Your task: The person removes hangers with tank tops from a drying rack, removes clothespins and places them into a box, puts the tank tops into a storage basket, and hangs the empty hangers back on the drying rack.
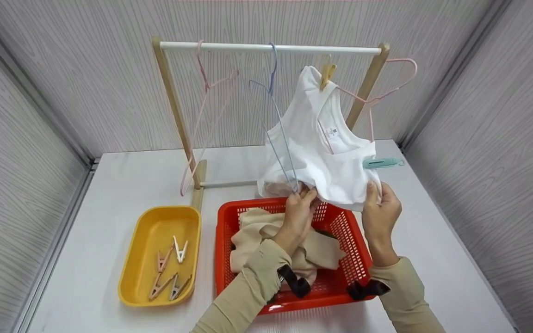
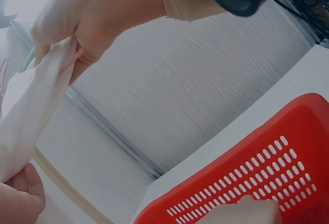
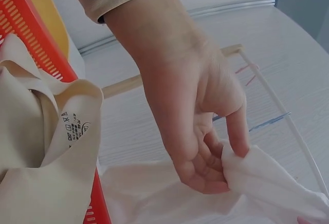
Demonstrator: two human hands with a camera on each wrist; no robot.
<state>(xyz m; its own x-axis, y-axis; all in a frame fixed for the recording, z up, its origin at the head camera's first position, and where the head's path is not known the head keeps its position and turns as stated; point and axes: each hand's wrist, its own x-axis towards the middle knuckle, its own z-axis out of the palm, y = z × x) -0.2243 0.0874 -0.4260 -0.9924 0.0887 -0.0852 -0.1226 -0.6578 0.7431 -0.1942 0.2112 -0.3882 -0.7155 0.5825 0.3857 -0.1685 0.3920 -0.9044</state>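
Note:
A white tank top point(image 1: 294, 134) hangs tilted over a pink hanger point(image 1: 377, 97) at the rack's right end. My left hand point(image 1: 296, 215) pinches the shirt's lower left edge between thumb and fingers, and a blue hanger's point(image 1: 279, 138) lower end overlaps it in the head view. On the other side my right hand point(image 1: 382, 215) grips the shirt's lower right edge; a short pink rod point(image 2: 71, 62) shows beside its fingers in the left wrist view. Just above this hand a teal clothespin point(image 1: 380, 163) clips the side. Up at the strap sits a yellow clothespin point(image 1: 326, 76).
Below the shirt stands a red basket point(image 1: 222, 259) with beige clothes point(image 1: 257, 231) inside. To its left, a yellow tray point(image 1: 130, 259) contains several clothespins point(image 1: 180, 249). Another pink hanger point(image 1: 201, 106) hangs from the white rail point(image 1: 238, 46) of the wooden rack.

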